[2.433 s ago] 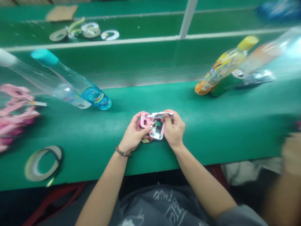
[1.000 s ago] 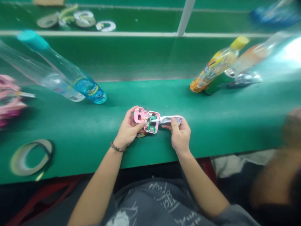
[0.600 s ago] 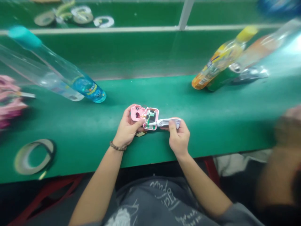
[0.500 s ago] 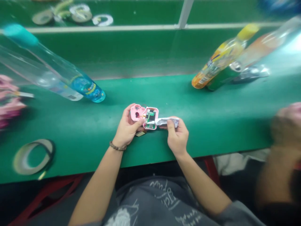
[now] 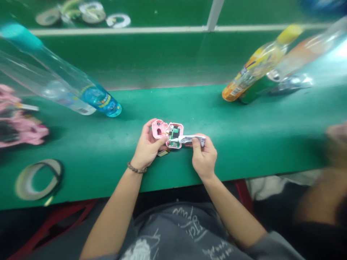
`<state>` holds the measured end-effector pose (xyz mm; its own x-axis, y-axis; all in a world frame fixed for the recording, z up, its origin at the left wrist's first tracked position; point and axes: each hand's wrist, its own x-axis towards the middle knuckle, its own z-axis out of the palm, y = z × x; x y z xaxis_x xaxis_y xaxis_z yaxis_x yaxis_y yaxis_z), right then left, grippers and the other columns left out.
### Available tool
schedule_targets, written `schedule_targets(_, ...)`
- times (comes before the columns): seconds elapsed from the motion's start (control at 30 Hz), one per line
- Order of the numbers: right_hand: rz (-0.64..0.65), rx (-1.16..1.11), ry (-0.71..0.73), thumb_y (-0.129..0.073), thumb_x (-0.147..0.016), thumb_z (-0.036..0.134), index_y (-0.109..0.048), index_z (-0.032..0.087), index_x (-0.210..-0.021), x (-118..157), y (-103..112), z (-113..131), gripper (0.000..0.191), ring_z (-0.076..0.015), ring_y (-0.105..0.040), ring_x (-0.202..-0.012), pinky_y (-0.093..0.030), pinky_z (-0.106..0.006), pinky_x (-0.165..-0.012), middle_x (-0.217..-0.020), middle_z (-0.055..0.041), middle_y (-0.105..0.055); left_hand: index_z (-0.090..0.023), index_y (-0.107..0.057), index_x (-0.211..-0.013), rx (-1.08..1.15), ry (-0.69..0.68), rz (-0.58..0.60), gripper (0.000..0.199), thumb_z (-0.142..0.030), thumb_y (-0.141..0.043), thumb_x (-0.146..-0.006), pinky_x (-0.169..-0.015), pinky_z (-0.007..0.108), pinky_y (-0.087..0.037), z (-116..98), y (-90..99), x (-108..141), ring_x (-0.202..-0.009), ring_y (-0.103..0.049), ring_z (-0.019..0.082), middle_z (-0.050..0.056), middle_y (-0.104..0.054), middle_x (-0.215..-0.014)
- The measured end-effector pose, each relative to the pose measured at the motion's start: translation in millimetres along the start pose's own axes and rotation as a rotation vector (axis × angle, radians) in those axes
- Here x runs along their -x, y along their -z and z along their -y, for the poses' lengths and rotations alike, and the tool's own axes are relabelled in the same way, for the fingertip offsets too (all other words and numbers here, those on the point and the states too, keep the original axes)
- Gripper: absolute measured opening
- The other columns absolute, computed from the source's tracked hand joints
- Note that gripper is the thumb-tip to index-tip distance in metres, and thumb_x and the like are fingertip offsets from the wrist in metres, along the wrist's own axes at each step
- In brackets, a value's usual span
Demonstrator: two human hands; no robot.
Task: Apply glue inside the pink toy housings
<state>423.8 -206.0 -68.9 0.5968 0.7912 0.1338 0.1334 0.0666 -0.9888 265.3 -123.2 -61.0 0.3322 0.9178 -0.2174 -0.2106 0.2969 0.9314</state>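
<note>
My left hand (image 5: 147, 148) is closed on an opened pink plastic case (image 5: 159, 130), its two halves side by side and joined by thin wires. In the right half lies a green circuit board (image 5: 174, 133) with dark parts. A small flat piece (image 5: 163, 153) hangs below the case, by my left fingertips. My right hand (image 5: 204, 155) pinches a silver-white tube (image 5: 189, 139) between thumb and fingers. The tube's white nozzle points left and lies over the board; whether its tip touches the board cannot be made out.
Bottles (image 5: 101, 101) lean at the left; a yellow-capped bottle (image 5: 244, 77) and a green can (image 5: 256, 88) stand right. Tape rolls (image 5: 40, 180) lie left and on the shelf behind. Pink parts (image 5: 24, 130) are at the left edge. Another person's arm (image 5: 317, 195) is at right.
More pink parts have come into place at the left edge. The other person's hand at the right has shifted outward. My hands and the tube have hardly moved.
</note>
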Motion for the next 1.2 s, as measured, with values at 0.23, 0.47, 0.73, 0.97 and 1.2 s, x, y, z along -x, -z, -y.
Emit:
schedule_targets(0.23,0.020,0.010,0.008,-0.060,-0.092,0.033,-0.067,0.031,-0.099,-0.7,0.3,0.7,0.010,-0.0196,-0.070,-0.069,-0.060,-0.038,-0.068,-0.087,0.0003,-0.070,-0.029,-0.039,-0.135,-0.017,0.003,-0.011,0.077,-0.022,-0.083,-0.071,-0.060,0.022,-0.062,-1.6,-1.5,-0.3,-0.115,-0.063,0.028,0.010,-0.048,-0.144)
schedule_targets(0.47,0.019,0.035,0.073,-0.060,-0.092,0.031,-0.068,0.033,-0.100,-0.1,1.0,2.8,0.012,-0.0216,-0.070,-0.071,-0.060,-0.040,-0.068,-0.087,-0.0005,-0.071,-0.031,-0.040,-0.135,-0.025,0.004,-0.003,0.075,-0.023,-0.082,-0.073,-0.059,0.021,-0.062,-0.4,-0.2,0.3,-0.111,-0.064,0.027,0.009,-0.047,-0.145)
schedule_targets(0.73,0.026,0.078,0.122,-0.058,-0.092,0.031,-0.069,0.031,-0.101,0.1,1.6,6.0,0.014,-0.0204,-0.070,-0.074,-0.060,-0.039,-0.073,-0.091,-0.0005,-0.073,-0.031,-0.042,-0.134,-0.034,-0.023,0.005,0.074,-0.023,-0.082,-0.073,-0.059,0.020,-0.061,1.6,1.5,-0.5,-0.114,-0.063,0.028,0.008,-0.045,-0.147)
schedule_targets(0.97,0.049,0.130,0.239,-0.057,-0.093,0.025,-0.070,0.031,-0.105,2.2,2.8,6.7,0.019,-0.0197,-0.071,-0.080,-0.061,-0.040,-0.079,-0.096,0.0001,-0.074,-0.030,-0.042,-0.134,-0.044,-0.025,0.004,0.074,-0.024,-0.082,-0.073,-0.056,0.017,-0.060,1.0,0.8,-0.7,-0.116,-0.062,0.029,0.009,-0.046,-0.146)
schedule_targets(1.2,-0.066,-0.017,0.148,-0.060,-0.091,0.032,-0.069,0.030,-0.101,0.8,0.2,4.8,0.013,-0.0198,-0.071,-0.079,-0.064,-0.041,-0.077,-0.096,-0.0009,-0.073,-0.032,-0.044,-0.135,-0.040,-0.005,0.019,0.072,-0.025,-0.082,-0.074,-0.057,0.020,-0.061,-1.3,1.5,1.1,-0.115,-0.061,0.029,0.007,-0.048,-0.144)
